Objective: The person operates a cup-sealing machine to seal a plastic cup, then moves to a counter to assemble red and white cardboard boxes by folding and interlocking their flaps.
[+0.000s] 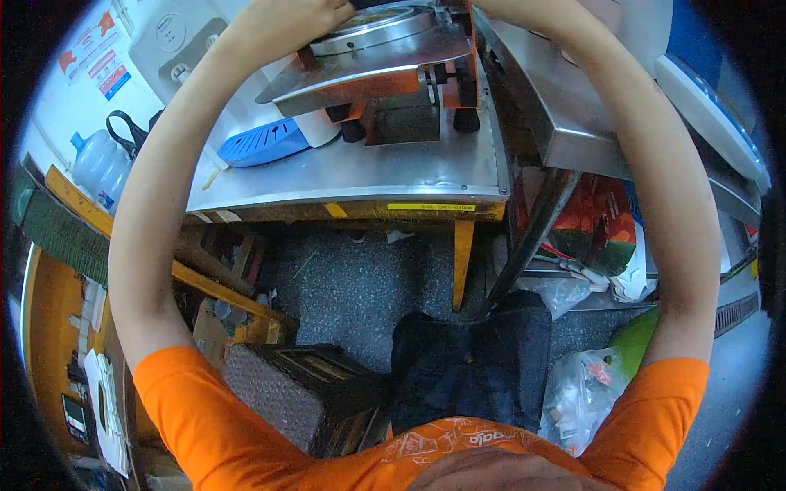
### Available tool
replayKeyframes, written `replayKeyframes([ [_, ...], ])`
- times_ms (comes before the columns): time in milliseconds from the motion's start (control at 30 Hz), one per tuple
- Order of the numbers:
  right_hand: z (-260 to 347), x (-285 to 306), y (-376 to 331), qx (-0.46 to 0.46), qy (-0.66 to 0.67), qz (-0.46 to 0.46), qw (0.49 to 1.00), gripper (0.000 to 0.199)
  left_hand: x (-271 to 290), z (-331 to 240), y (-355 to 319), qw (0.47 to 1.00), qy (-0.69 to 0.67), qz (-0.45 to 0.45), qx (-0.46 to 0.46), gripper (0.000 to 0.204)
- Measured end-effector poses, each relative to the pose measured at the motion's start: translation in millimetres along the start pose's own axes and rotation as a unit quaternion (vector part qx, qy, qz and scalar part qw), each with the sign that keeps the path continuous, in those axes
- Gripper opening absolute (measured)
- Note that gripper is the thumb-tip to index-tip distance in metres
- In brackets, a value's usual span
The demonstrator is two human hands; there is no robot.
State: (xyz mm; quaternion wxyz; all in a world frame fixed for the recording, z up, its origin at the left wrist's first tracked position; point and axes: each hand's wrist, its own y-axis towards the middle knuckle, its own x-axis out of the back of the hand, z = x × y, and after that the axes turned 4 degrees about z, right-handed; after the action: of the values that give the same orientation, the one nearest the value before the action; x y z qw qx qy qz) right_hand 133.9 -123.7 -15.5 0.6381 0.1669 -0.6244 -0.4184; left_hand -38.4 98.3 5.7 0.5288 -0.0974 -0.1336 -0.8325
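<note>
Left hand (299, 20) pressing flat on orange-framed steel sealing machine w/ round plate (377, 57), steadying it; right hand past machine's top, grip can't tell.

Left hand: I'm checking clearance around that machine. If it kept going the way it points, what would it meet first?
The left hand points right across the orange machine's top, so it would probably meet the round metal disc first. It seems already at the disc's rim, though depth is unclear. The right hand is out of frame.

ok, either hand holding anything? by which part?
Left hand rests on the machine, at its round top plate's rim; a grip cannot be told. Right hand is out of view.
</note>
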Motion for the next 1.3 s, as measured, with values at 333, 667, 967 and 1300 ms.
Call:
replayKeyframes([
  [333, -1.4, -0.2, 5.1, -0.02, -0.034, -0.011, 0.999, 0.043, 0.5, -0.4, -10.5, 1.0, -0.004, -0.001, 0.025, 0.027],
  [667, -2.7, -0.2, 3.1, -0.012, -0.047, 0.004, 0.999, 0.038, 0.2, 1.0, 1.4, 0.999, 0.026, 0.02, 0.012, 0.039],
  [967, 3.8, 14.2, -2.5, -0.004, -0.168, 0.171, 0.971, 0.037, 6.0, -1.8, -2.5, 0.995, -0.005, 0.078, 0.058, 0.036],
  [1300, 4.0, 10.2, -6.3, 0.003, -0.088, 0.175, 0.981, 0.038, 10.6, 1.8, -1.3, 0.992, 0.021, 0.116, 0.038, 0.036],
])
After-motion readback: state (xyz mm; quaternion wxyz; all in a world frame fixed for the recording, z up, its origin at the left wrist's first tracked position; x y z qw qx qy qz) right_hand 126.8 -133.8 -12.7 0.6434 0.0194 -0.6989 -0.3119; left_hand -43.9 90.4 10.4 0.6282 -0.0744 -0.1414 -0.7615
